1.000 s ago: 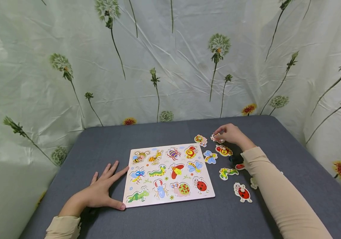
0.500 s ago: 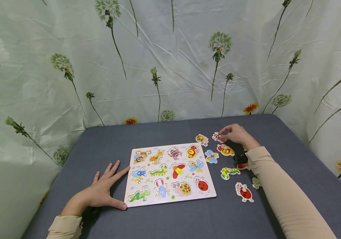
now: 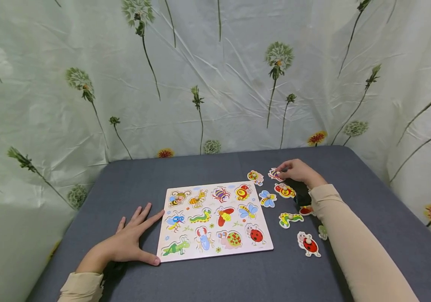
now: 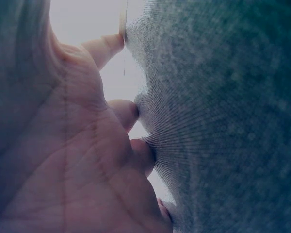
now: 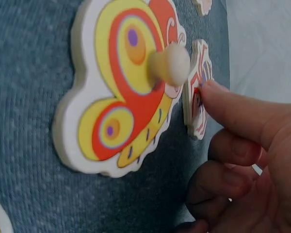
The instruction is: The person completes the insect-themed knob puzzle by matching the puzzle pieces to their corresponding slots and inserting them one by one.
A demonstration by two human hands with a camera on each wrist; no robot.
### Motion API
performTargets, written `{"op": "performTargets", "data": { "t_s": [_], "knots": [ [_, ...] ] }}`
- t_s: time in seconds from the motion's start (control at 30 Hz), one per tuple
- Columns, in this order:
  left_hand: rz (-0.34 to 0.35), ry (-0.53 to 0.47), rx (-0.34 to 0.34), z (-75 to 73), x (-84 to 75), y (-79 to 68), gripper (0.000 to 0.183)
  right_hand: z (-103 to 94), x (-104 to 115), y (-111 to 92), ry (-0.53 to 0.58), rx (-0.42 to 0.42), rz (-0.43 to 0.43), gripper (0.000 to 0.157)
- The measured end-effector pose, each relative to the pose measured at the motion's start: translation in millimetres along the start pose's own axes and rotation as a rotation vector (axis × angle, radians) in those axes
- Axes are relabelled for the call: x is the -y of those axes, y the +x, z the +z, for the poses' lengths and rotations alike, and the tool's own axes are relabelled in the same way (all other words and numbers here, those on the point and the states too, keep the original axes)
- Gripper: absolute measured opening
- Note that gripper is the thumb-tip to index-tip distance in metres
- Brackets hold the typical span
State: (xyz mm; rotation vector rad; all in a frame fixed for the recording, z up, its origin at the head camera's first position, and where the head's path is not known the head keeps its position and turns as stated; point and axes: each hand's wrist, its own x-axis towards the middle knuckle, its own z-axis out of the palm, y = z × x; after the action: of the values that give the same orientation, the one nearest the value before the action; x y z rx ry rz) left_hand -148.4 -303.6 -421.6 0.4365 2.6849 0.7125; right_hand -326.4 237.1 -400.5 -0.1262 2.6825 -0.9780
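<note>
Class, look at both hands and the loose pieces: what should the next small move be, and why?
Probably lift the spider piece and carry it toward the spider picture on the board: the right hand pinches that piece, its drawing resembles the picture, and the left hand touches the board's edge.

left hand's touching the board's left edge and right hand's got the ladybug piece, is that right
Not the ladybug piece: the head view shows the right hand holding the spider piece. The left hand does touch the left edge of the board.
</note>
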Motion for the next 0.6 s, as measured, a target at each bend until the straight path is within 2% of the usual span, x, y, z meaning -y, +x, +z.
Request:
{"op": "performTargets", "data": {
  "t_s": [0.27, 0.6],
  "knots": [
    [0.004, -0.008, -0.001, -0.2, -0.9, 0.2, 0.133, -2.5, -0.6, -0.6, 0.056, 0.055, 0.027, 0.036],
    [0.006, -0.009, 0.005, -1.3, -1.3, 0.5, 0.132, -4.0, -1.5, -1.8, 0.083, 0.066, 0.043, 0.038]
  ]
}}
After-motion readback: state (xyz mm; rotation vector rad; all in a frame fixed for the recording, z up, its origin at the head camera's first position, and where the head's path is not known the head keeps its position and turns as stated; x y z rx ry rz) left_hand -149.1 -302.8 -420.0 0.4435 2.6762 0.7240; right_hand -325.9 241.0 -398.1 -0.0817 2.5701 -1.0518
